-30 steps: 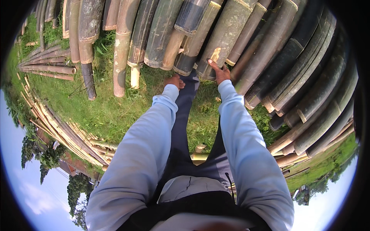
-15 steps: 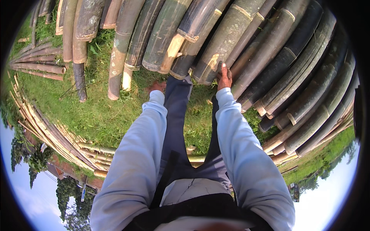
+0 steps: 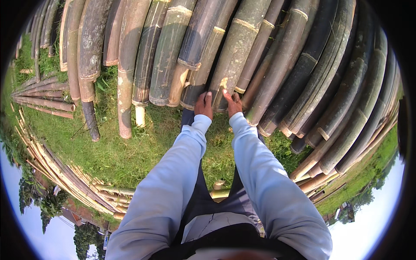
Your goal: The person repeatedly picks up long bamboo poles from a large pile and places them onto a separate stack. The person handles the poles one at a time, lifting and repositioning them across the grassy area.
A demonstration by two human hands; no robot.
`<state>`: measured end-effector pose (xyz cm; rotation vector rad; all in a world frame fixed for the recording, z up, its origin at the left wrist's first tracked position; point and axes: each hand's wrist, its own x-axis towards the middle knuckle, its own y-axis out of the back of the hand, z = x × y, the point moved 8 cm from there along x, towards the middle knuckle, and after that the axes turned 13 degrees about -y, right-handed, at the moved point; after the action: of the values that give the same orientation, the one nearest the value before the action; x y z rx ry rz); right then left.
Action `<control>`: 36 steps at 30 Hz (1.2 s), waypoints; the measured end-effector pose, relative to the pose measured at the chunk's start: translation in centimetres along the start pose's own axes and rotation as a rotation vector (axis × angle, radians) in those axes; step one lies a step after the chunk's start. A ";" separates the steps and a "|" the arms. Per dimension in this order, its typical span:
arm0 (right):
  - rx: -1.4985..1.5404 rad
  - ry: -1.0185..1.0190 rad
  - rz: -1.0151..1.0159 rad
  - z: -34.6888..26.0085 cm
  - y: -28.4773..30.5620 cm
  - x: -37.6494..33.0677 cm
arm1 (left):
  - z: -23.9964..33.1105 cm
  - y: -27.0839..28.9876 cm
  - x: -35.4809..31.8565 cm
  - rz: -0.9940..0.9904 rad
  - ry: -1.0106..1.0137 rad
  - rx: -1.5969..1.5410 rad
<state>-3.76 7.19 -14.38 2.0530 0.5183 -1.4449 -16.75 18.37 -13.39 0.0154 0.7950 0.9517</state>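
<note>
A row of thick grey-brown bamboo poles (image 3: 242,47) lies side by side on grass, their cut ends toward me. My left hand (image 3: 203,105) rests with fingers curled on the end of one dark pole (image 3: 203,52). My right hand (image 3: 233,103) grips the end of the neighbouring greenish pole (image 3: 245,43), thumb near its chipped pale rim. Both arms wear light blue sleeves and reach straight forward over my dark trousers.
More long poles (image 3: 346,99) fan out to the right. Thin bamboo strips (image 3: 56,173) lie stacked at the left and lower left. Short grass (image 3: 130,151) covers the ground under my arms. Shorter pole ends (image 3: 125,108) stick out at the left.
Both hands have come closer together and settled on the pole ends. The view has tipped nearer to the bamboo pile, which now fills more of the picture.
</note>
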 end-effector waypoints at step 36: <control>-0.227 0.463 -0.551 -25.3 -19.0 -45.7 | 33.0 37.7 -6.8 -0.601 0.065 -0.813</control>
<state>-12.65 38.50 30.68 2.1476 1.4593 -1.0967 -25.93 46.66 27.47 -0.9151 0.3810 0.6378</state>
